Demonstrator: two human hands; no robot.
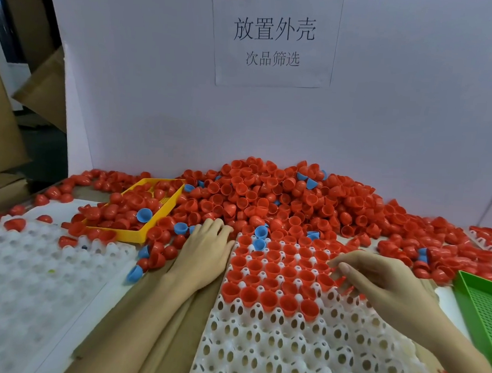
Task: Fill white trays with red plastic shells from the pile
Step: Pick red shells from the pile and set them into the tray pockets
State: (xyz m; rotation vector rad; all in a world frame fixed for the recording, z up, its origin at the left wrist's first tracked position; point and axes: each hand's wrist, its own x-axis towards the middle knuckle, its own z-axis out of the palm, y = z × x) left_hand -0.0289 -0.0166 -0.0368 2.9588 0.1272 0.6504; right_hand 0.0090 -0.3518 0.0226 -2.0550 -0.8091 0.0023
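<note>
A big pile of red plastic shells (pixel 267 193) lies against the back wall, with a few blue shells mixed in. In front of it a white tray (pixel 301 348) has its far rows filled with red shells (pixel 273 277), open side up; the near rows are bare. My left hand (pixel 206 250) lies flat at the tray's far left corner, fingers straight and reaching into the foot of the pile. My right hand (pixel 377 281) hovers over the tray's right side with fingers loosely curled; I see no shell in it.
A yellow basket (pixel 150 223) with red shells and one blue shell sits left of the pile. Another white tray (pixel 25 282) lies at the left. A green basket (pixel 485 310) is at the right edge. Brown cardboard covers the table between the trays.
</note>
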